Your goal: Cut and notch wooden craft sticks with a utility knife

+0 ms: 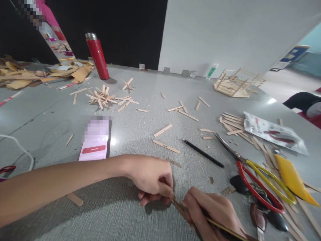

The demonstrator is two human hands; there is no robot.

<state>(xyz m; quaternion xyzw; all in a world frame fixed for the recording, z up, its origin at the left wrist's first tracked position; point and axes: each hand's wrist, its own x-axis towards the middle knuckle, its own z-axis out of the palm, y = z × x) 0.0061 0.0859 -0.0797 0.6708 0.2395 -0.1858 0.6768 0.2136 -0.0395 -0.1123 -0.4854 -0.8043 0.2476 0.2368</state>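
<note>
Near the front of the table, my left hand [152, 177] pinches the end of a small wooden stick [178, 207] between thumb and fingers. Close beside it, my right hand [213, 211] is closed around a slim tool with a brass-coloured handle [224, 229]. The tool's tip is hidden by my right fingers, so its kind is unclear. Beyond my hands lie two notched craft sticks [166, 146] and a black pen [203, 153]. A bare stick end [75, 199] pokes out below my left forearm.
Red-and-yellow-handled scissors [260, 182], keys [258, 214] and a yellow pouch [293, 177] lie at right. A phone [94, 150] sits left. Farther back are a stick pile [101, 97], a red flask [97, 57], a wooden stick frame [235, 85] and cardboard scraps [81, 72].
</note>
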